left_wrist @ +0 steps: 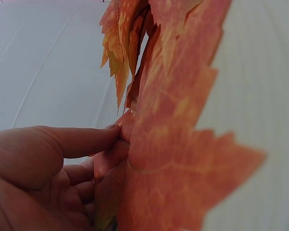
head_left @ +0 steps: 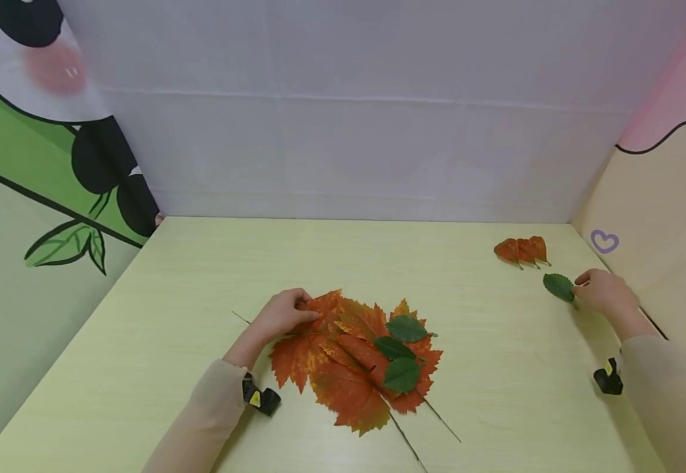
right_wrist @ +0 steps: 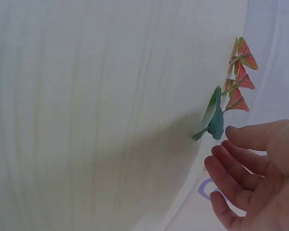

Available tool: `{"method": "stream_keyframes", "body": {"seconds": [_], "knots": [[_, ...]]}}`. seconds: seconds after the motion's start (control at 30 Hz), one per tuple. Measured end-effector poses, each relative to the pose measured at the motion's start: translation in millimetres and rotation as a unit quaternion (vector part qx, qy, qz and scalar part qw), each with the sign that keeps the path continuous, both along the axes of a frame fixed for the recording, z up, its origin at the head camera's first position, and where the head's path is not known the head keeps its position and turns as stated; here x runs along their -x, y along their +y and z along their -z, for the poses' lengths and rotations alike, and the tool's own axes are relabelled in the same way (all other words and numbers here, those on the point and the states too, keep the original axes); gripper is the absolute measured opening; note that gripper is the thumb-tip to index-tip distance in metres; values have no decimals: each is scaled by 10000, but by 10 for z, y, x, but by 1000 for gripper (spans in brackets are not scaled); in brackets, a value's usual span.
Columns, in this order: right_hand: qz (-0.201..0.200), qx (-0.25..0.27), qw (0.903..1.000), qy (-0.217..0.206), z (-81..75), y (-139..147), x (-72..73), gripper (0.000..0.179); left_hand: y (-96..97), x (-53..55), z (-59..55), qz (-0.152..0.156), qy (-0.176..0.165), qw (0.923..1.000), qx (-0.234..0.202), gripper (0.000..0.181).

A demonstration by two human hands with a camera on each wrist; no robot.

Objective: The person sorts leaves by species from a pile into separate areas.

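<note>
My left hand point(head_left: 284, 312) pinches the edge of an orange-red maple leaf point(head_left: 324, 303) at the upper left of a pile of maple leaves point(head_left: 351, 394). In the left wrist view its thumb point(left_wrist: 94, 139) presses on the leaf surface, with the fingers behind. At the right side of the table, my right hand point(head_left: 606, 295) is beside a single green leaf point(head_left: 558, 287). The right wrist view shows the thumb tip right at that leaf point(right_wrist: 216, 122), the other fingers loosely bent and apart from the thumb.
Three green leaves point(head_left: 402, 374) lie on the right part of the pile. Thin stems point(head_left: 405, 437) stick out toward the front. Three small orange leaves point(head_left: 520, 251) lie in a row at the table's back right. A pale cloth wall point(head_left: 366, 151) borders the back.
</note>
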State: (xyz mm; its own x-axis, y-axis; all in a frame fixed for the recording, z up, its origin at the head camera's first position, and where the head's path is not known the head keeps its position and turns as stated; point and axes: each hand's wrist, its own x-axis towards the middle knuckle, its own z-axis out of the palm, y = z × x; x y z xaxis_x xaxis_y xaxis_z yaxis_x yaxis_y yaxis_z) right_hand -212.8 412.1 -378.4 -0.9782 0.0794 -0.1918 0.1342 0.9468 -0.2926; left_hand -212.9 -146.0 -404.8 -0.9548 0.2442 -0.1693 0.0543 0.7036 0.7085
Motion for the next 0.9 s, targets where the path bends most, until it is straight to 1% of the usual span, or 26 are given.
{"method": "stream_keyframes", "body": {"seconds": [0.03,0.17,0.27,0.43,0.73,0.9], "knots": [[19,-35,10000,13,-19,-34,-12,43,1,-1,-1,-6,11,10000,21,24],[-147,16,9995,266,-57,-204,-33,41,0,-4,-8,8,9,10000,34,24],[-303,112,9987,398,-40,-354,-42,37,-7,-9,-11,29,28,10000,37,24],[-639,327,9966,417,-10,-612,-51,33,-2,-11,-21,27,36,10000,37,24],[-1115,432,9894,824,25,-1034,-87,25,-7,-2,-1,23,35,10000,18,24],[-1351,641,9835,1016,47,-1247,-112,21,-4,4,6,14,29,10000,23,23]]}}
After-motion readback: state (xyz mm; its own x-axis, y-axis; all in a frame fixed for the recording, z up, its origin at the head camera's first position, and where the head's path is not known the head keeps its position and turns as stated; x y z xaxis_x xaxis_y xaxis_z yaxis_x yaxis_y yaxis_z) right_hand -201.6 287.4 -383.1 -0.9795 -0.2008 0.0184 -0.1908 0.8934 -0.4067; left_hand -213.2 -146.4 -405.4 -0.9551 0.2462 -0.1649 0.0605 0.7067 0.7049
